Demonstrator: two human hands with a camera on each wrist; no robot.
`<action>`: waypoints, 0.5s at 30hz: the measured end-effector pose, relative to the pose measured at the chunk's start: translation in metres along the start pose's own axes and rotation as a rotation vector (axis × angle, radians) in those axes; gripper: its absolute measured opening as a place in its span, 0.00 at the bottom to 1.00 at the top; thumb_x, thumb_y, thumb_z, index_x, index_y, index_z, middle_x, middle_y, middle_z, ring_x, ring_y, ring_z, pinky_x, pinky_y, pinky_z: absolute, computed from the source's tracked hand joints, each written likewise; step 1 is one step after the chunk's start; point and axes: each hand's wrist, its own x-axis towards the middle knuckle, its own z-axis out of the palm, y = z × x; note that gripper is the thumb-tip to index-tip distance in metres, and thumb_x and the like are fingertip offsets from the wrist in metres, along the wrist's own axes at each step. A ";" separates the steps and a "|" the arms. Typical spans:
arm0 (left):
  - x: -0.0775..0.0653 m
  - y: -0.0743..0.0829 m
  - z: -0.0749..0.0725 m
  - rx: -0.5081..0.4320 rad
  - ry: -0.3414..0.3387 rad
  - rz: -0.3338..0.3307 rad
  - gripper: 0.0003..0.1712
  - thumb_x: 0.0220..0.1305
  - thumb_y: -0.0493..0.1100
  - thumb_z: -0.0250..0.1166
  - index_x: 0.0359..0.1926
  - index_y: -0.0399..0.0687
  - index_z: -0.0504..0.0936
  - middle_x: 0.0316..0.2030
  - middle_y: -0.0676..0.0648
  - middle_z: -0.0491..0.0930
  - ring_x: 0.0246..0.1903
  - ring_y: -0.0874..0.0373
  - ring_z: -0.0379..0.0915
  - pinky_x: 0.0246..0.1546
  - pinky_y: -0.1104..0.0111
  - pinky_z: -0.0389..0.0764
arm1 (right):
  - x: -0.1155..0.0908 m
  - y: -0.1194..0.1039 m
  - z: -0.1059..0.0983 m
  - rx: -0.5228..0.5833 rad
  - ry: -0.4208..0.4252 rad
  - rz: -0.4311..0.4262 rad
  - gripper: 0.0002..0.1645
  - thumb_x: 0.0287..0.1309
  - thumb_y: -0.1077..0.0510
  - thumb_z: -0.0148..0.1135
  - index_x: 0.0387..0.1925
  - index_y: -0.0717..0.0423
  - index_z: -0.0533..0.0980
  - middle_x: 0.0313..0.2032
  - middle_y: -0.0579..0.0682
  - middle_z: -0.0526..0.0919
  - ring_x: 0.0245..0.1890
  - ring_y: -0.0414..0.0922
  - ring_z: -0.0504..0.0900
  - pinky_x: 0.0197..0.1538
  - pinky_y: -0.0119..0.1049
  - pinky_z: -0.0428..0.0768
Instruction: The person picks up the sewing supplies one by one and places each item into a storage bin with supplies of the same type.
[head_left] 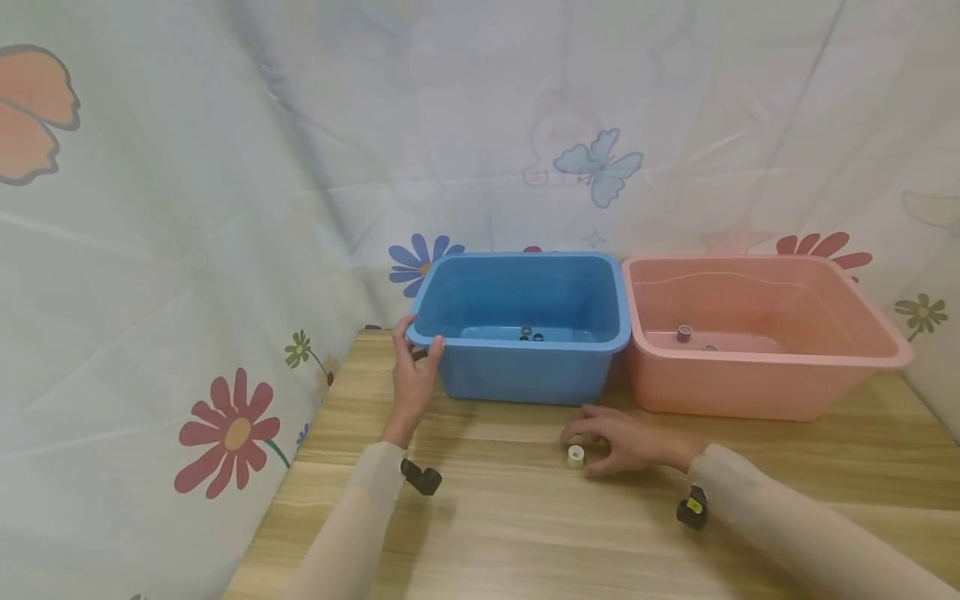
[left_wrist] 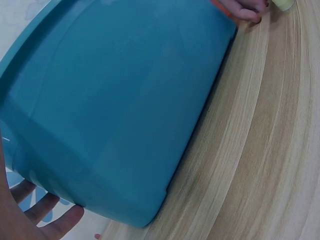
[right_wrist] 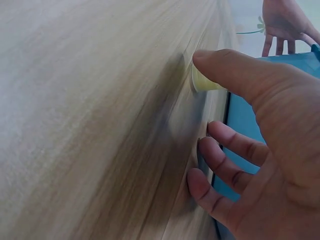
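Observation:
At the front left corner of the blue plastic bin (head_left: 525, 371), my left hand (head_left: 415, 383) grips the rim, thumb on the front and fingers along the side. The left wrist view shows those fingers (left_wrist: 67, 221) against the bin's end wall. My right hand (head_left: 626, 442) is low over the wooden table, its thumb and fingers spread around a small pale-yellow cylinder (head_left: 575, 457) with a hole in its top. In the right wrist view the thumb (right_wrist: 235, 70) overlaps the cylinder (right_wrist: 202, 81), while the other fingers stay apart from it.
A pink bin (head_left: 765, 383) stands against the blue bin's right side, with small dark-topped cylinders (head_left: 684, 333) inside. Several small dark pieces (head_left: 527, 332) lie in the blue bin. Behind the wooden table (head_left: 495, 517) hangs a flower-patterned cloth (head_left: 465, 150).

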 end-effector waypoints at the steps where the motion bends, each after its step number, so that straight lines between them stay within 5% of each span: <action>1: 0.000 0.000 0.000 -0.005 -0.001 0.003 0.38 0.74 0.57 0.61 0.77 0.66 0.53 0.71 0.37 0.66 0.58 0.37 0.72 0.53 0.44 0.76 | 0.000 0.000 0.000 0.012 -0.002 0.003 0.28 0.58 0.51 0.76 0.60 0.44 0.80 0.55 0.45 0.76 0.53 0.48 0.76 0.56 0.49 0.77; 10: -0.015 0.046 -0.004 0.004 -0.018 -0.006 0.37 0.76 0.51 0.59 0.77 0.50 0.52 0.70 0.29 0.65 0.57 0.34 0.71 0.53 0.46 0.76 | 0.002 0.002 0.003 0.041 -0.002 0.022 0.22 0.59 0.52 0.76 0.54 0.41 0.82 0.54 0.44 0.74 0.53 0.45 0.75 0.56 0.45 0.78; 15: -0.015 0.047 -0.005 -0.008 -0.025 -0.011 0.37 0.76 0.47 0.59 0.77 0.49 0.51 0.70 0.29 0.65 0.57 0.35 0.71 0.54 0.46 0.76 | 0.001 0.002 0.004 0.030 0.014 0.017 0.18 0.58 0.53 0.76 0.50 0.40 0.83 0.54 0.45 0.74 0.53 0.45 0.75 0.56 0.45 0.78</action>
